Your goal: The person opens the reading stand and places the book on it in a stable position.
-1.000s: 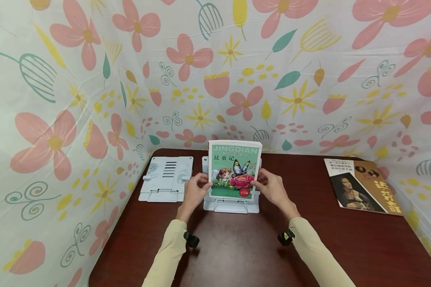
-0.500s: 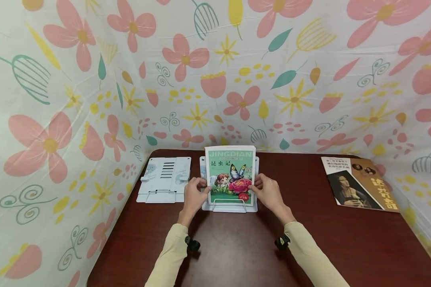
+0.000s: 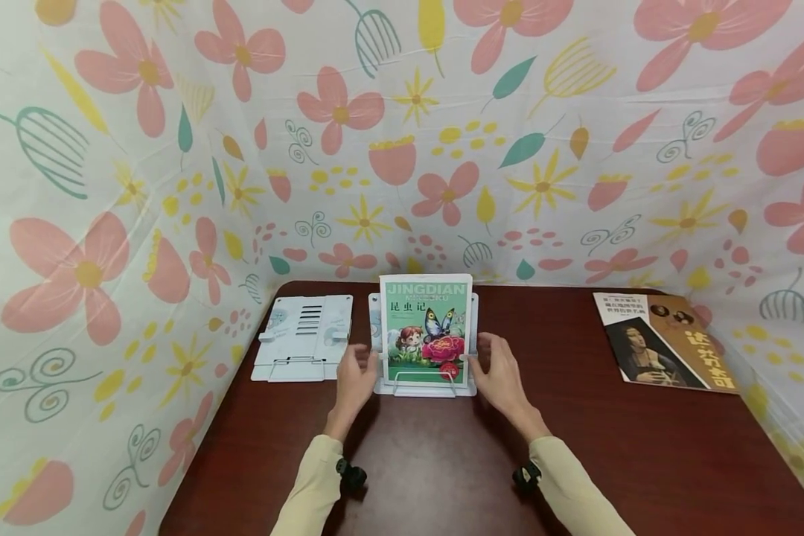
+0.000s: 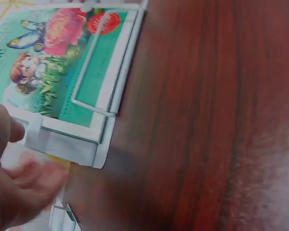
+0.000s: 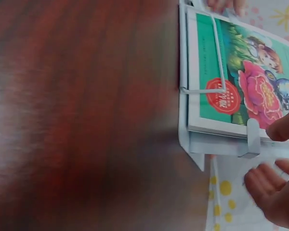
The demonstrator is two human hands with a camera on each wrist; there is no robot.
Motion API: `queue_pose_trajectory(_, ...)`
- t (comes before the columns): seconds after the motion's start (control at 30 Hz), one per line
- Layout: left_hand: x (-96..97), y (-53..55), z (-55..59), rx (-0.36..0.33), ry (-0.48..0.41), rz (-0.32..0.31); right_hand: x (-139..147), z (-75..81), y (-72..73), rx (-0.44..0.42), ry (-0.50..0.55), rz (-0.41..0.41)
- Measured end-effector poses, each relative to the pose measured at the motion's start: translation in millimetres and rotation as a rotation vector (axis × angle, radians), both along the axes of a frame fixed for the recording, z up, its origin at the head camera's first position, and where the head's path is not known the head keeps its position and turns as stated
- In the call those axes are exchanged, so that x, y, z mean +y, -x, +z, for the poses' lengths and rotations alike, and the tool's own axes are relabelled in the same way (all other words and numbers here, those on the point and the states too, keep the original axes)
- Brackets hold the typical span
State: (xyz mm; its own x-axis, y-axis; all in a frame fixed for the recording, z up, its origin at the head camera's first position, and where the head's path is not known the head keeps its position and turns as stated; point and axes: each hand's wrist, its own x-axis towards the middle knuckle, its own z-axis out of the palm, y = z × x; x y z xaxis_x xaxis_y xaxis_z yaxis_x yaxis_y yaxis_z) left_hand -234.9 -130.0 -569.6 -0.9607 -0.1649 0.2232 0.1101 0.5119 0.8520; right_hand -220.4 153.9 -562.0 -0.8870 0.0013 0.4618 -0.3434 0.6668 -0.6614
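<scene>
A green children's book [image 3: 426, 327] with a girl, a butterfly and a pink flower on its cover leans upright on a white book stand [image 3: 472, 313]. The stand's wire holder [image 5: 220, 57] crosses the lower cover, and a side clip [image 5: 252, 137] folds over the book's edge. My left hand [image 3: 356, 378] is at the book's left side, thumb beside the left clip [image 4: 33, 130], fingers relaxed. On the other side my right hand [image 3: 501, 372] has its fingers spread loosely, thumb near the right clip. Neither hand grips anything.
To the left lies a second white book stand [image 3: 303, 339] holding no book. At the right of the dark wooden table [image 3: 429, 476] is a brown and white book [image 3: 663, 342] with a portrait cover. A flower-print cloth [image 3: 442, 149] hangs behind and to the left.
The book has gone down from above the stand to sit behind its wire holder. Both hands have let go of its edges and moved slightly outward.
</scene>
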Motion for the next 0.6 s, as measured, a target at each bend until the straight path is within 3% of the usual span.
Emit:
queue_pose_trajectory(0.1,-3.6,-7.5,0.2,-0.176,0.018,-0.007,1.9,-8.7,-8.6,-0.136,0.031,0.024)
queue_pose_trajectory(0.17,-6.3,-10.9,-0.6,-0.23,0.053,-0.032,1.3,-14.4,-13.8,-0.242,0.004,0.053)
queue_pose_trajectory(0.27,-6.8,-14.3,-2.5,-0.229,0.074,-0.064,0.3,-19.1,-19.8,-0.332,-0.053,0.094)
queue_pose_trajectory(0.47,-3.2,-18.6,-3.2,-0.196,0.083,-0.103,-0.5,-16.9,-26.7,-0.365,-0.117,0.115)
queue_pose_trajectory(0.6,-4.6,-17.4,-4.3,-0.201,0.09,-0.11,0.0,-17.0,-26.8,-0.383,-0.102,0.124)
